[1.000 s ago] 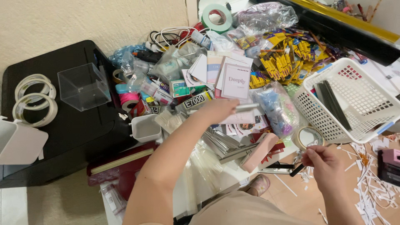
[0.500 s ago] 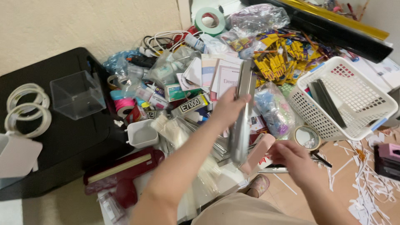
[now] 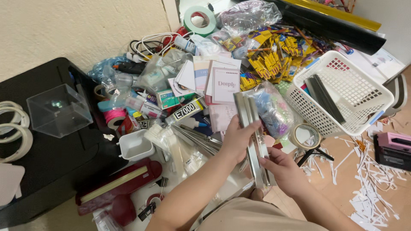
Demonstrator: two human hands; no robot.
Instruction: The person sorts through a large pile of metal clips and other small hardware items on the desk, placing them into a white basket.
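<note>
Both hands grip a bundle of long, flat silver metal strips (image 3: pixel 253 141) above the cluttered floor: the left hand (image 3: pixel 236 139) wraps its middle, the right hand (image 3: pixel 282 171) pinches its lower end. A white plastic lattice basket (image 3: pixel 342 100) sits just right, beside a roll of clear tape (image 3: pixel 305 136).

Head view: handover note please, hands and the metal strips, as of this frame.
Left hand: closed around the upper part of a bundle of long flat metal strips, held above the pile.
Right hand: grip on the lower end of the same bundle.
More strips of the same kind lie fanned in the clutter just left of the hands.
White basket to the right holds dark flat strips; a tape roll lies beside it.
Done: one bundle gathered and lifted.
Left: loose strips in the pile; bundle not yet set down anywhere.
</note>
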